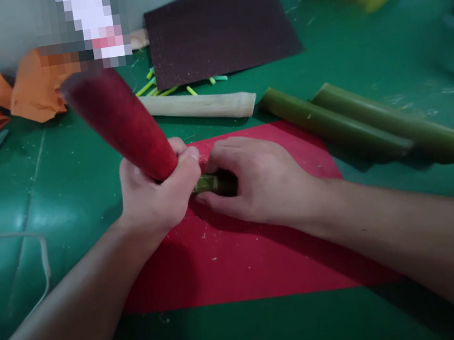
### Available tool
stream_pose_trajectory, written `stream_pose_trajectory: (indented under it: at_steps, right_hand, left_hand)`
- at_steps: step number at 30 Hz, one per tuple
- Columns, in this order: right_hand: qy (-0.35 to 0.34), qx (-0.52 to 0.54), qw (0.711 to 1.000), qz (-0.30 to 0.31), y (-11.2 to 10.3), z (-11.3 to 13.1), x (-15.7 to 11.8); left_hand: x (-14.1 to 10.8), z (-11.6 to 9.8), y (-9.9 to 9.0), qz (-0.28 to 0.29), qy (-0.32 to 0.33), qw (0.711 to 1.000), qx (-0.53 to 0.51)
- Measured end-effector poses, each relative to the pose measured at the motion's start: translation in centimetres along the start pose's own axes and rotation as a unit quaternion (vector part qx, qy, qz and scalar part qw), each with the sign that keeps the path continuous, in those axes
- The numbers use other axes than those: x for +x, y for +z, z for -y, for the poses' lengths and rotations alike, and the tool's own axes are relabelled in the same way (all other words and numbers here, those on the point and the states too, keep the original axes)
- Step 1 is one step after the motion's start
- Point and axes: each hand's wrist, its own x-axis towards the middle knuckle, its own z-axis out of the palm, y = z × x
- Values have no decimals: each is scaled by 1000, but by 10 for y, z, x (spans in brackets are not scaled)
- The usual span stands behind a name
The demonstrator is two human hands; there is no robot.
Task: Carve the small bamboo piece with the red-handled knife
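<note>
Near the middle, my left hand (154,194) is closed round the lower end of a thick red cylinder (123,125), which tilts up to the left. My right hand (260,179) curls round a short green bamboo piece (214,184), thumb below it and fingers above. The bamboo's left end lies close beside my left hand. Beneath both hands is a red sheet (241,269) with small shavings on it. The right end of the bamboo is hidden in my right palm.
Two green bamboo lengths (343,125) lie at the right, and a pale bamboo length (209,106) lies behind my hands. A dark sheet (219,27) is at the back. Orange paper (36,90) and a cable (45,257) are at the left, on the green surface (79,140).
</note>
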Motion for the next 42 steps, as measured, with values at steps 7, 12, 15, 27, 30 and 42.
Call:
stream_pose_trajectory:
  at_steps: [7,12,15,27,30,42]
  right_hand:
    - [-5,5,1000,0,-1,-3,0]
    - [-4,6,1000,8,-2,-3,-1]
    - [-10,0,1000,9,-3,-2,0]
    - [-26,1,1000,3,-2,-2,-1]
    - [-25,-1,1000,0,-1,-2,-1]
    - [-24,6,1000,-2,-1,-3,-1]
  left_hand:
    - [1,2,1,-24,7,1000,-13]
    - [-1,1,-5,57,24,998,5]
    - [-2,3,-6,53,33,998,0]
    - [-3,7,-6,75,67,995,12]
    - [-4,7,-1,1,61,998,12]
    - [-1,4,-2,-9,35,999,-5]
